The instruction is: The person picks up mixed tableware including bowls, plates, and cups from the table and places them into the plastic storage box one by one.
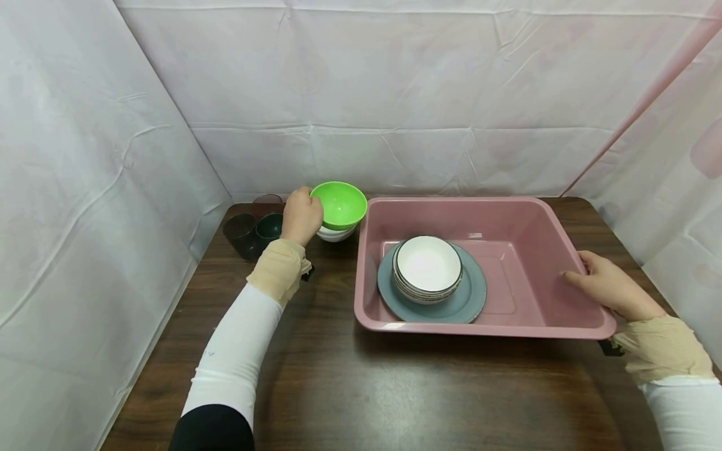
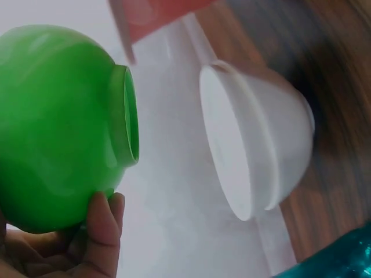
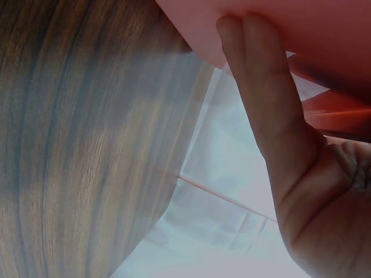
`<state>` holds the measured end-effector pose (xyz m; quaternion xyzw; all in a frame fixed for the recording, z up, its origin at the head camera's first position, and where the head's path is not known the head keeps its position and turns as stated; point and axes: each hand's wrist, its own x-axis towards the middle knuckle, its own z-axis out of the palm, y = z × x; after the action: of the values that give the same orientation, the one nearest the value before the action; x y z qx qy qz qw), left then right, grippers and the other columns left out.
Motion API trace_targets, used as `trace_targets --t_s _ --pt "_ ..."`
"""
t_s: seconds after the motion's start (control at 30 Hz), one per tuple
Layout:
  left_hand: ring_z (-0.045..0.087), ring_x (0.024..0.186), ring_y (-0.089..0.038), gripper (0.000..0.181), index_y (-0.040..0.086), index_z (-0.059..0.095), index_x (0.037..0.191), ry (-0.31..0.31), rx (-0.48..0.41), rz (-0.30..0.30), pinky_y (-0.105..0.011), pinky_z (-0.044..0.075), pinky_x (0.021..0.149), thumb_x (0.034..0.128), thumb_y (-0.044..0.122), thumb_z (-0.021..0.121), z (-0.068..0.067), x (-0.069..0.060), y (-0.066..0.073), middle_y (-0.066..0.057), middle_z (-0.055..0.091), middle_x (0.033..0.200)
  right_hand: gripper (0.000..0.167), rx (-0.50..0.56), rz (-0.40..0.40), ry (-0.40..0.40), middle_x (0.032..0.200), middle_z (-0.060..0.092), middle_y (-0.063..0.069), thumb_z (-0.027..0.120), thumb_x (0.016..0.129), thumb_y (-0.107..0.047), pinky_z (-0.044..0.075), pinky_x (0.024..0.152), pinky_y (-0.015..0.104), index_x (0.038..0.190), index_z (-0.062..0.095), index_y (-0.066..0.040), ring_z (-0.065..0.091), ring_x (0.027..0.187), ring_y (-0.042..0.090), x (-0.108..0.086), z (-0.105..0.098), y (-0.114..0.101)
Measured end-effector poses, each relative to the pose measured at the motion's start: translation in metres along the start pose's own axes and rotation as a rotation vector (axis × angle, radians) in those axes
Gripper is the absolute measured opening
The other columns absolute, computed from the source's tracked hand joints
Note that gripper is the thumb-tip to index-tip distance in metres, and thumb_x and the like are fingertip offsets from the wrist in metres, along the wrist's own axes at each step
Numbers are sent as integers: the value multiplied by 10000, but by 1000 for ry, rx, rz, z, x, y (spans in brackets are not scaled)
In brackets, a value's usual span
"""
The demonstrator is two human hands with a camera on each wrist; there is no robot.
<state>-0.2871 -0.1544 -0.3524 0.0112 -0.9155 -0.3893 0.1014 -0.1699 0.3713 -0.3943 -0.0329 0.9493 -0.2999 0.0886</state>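
My left hand (image 1: 302, 216) holds a green bowl (image 1: 342, 203) by its left side, raised above a stack of white bowls (image 1: 335, 234) on the table. In the left wrist view, the green bowl (image 2: 55, 127) is apart from the white bowls (image 2: 261, 136), its foot ring facing them. At the right end of a pink basin (image 1: 524, 225), my right hand (image 1: 617, 288) grips the rim, thumb inside and fingers outside. The right wrist view shows the fingers (image 3: 264, 75) against the basin's outer wall. Inside the basin, dark-rimmed white bowls (image 1: 429, 264) are stacked on a blue-grey plate (image 1: 472, 285).
Dark glasses (image 1: 241, 235) stand at the back left of the brown wooden table (image 1: 361, 394), beside my left hand. Pale curtains (image 1: 395, 81) enclose the back and both sides. The basin fills much of the table's back right.
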Motion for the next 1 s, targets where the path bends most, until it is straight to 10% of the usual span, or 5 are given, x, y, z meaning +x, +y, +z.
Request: trace_targets --t_s 0.33,0.57,0.77,1.0 --pt "609 870 -270 400 -25 614 1221 -16 -33 56 -367 518 760 991 153 340 0 -20 15 -184 653 1090 724 64 -45 19 1322 456 407 518 1006 -291 487 662 157 1512 163 87 481 866 -178 -8 -9 -5" --pt "613 856 -254 394 -28 611 1227 -37 -46 105 -357 523 756 992 139 343 1 -32 24 -173 650 1094 755 27 -82 109 1429 339 396 528 1006 -302 335 780 32 1561 101 -21 445 1265 463 -20 -20 -29" --pt "591 863 -247 374 -21 616 1199 -64 -46 116 -356 518 756 989 148 357 2 -40 29 -157 633 1077 668 67 -157 163 1425 403 294 554 998 -242 319 716 -9 1552 222 -71 323 971 -267 -26 -24 -48" --pt "578 887 -253 354 -20 633 1128 -86 -63 164 -386 503 803 977 145 358 6 -50 40 -142 631 1024 575 138 -232 209 1215 448 -322 591 978 -181 366 777 -18 1503 364 -133 444 1032 -263 -32 -24 -74"
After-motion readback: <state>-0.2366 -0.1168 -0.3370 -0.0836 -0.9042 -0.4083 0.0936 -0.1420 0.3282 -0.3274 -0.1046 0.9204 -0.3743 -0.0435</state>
